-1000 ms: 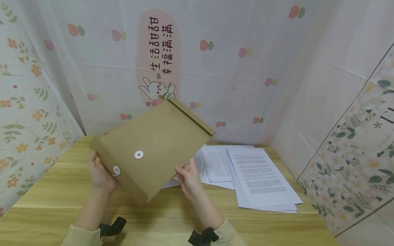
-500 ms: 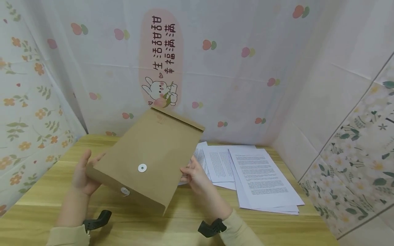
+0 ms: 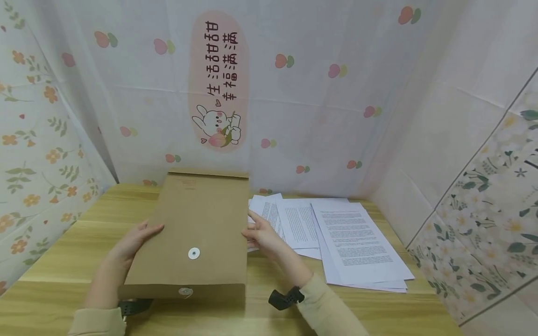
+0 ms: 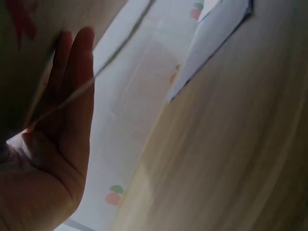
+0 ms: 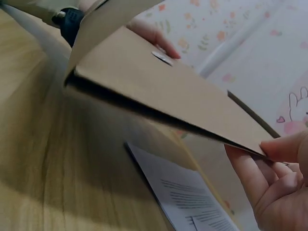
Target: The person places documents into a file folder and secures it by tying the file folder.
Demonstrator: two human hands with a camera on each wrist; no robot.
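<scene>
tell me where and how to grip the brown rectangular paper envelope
I'd pinch the brown rectangular paper envelope by its long edges, from left and right, thumbs above, fingers beneath: its body is broad and thin, while the near brown flap is folded down and would likely give.

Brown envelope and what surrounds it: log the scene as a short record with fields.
Held: brown envelope, raised off the table
Left hand: grips the envelope's left side
Right hand: pinches its right edge, thumb on top
White discs: one on the envelope's face, one on the near flap
Printed sheets: overlapping, right of the envelope
Contents: not visible
</scene>
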